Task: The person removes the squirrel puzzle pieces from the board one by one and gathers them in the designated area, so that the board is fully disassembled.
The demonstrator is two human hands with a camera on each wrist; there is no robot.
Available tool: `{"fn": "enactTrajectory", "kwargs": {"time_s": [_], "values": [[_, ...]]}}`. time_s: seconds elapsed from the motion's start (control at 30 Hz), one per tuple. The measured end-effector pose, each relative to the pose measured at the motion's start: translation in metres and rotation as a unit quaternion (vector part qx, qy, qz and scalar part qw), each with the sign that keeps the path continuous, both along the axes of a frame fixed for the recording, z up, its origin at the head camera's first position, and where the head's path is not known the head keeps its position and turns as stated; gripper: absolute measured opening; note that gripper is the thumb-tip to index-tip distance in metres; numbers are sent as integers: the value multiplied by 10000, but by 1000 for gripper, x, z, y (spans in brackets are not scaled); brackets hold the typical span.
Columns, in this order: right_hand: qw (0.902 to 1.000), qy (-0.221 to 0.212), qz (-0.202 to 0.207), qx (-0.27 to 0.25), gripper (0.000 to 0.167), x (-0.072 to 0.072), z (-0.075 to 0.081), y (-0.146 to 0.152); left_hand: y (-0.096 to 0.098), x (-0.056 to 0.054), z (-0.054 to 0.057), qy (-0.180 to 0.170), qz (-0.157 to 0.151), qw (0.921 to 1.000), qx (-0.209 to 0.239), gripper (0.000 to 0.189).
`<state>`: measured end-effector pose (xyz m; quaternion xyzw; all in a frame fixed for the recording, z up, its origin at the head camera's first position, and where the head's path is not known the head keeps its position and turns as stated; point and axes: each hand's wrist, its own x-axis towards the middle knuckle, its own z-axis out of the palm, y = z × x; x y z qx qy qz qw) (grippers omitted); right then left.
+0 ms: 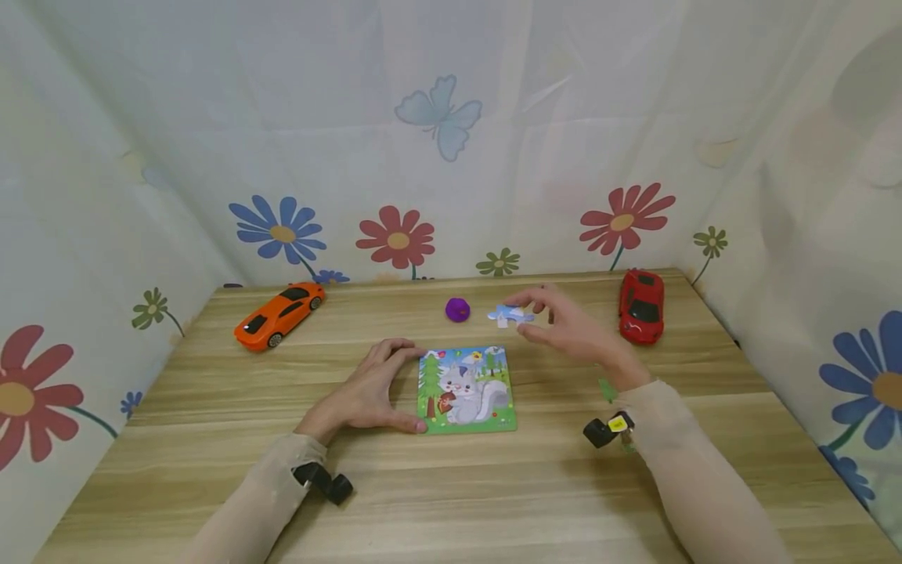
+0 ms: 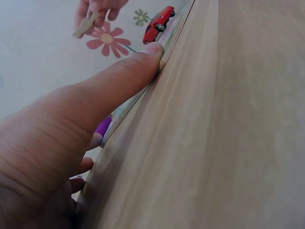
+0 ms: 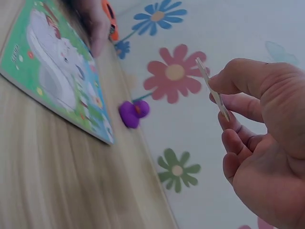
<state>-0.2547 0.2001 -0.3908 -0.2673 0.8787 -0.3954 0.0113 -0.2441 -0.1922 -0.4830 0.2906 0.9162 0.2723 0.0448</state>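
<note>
Head view: the picture board [image 1: 468, 392], printed with a grey squirrel, lay flat at the centre of the frame on the wood-grain bench [image 1: 451, 501]. The left hand [image 1: 362, 395] was at the board's left side, its thumb touching the lower left corner and its fingers reaching the upper left corner; its grip was spread wide along that edge. The left wrist view showed the thumb extended against the board.

The right hand [image 1: 567, 329] was raised right of centre, its grip nearly closed, pinching a thin blue-and-white shaped piece [image 1: 509, 315] between thumb and fingers. The piece was above and right of the board, apart from it. In the right wrist view it was seen edge-on and tilted, right of centre.

A purple toy [image 1: 457, 310] stood just above the board in the head view. An orange toy car [image 1: 279, 316] was noted at left of the frame and a red toy car [image 1: 642, 307] at right. A flower-printed curtain [image 1: 493, 176] hung behind the bench.
</note>
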Motion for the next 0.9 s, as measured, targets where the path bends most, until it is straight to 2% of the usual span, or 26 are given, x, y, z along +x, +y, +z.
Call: {"fn": "enactTrajectory", "kwargs": {"time_s": [0.13, 0.3, 0.9], "values": [[9999, -38, -134, 7, 44, 3, 7, 24, -1, 0, 0, 3, 9, 10000, -18, 128], [9996, -35, -263, 97, 44, 7, 7, 47, -1, 0, 0, 62, -67, 10000, 24, 128], [9973, 15, -575, 453, 43, 10, -13, 79, -1, -1, -1, -30, -25, 10000, 6, 128]]}}
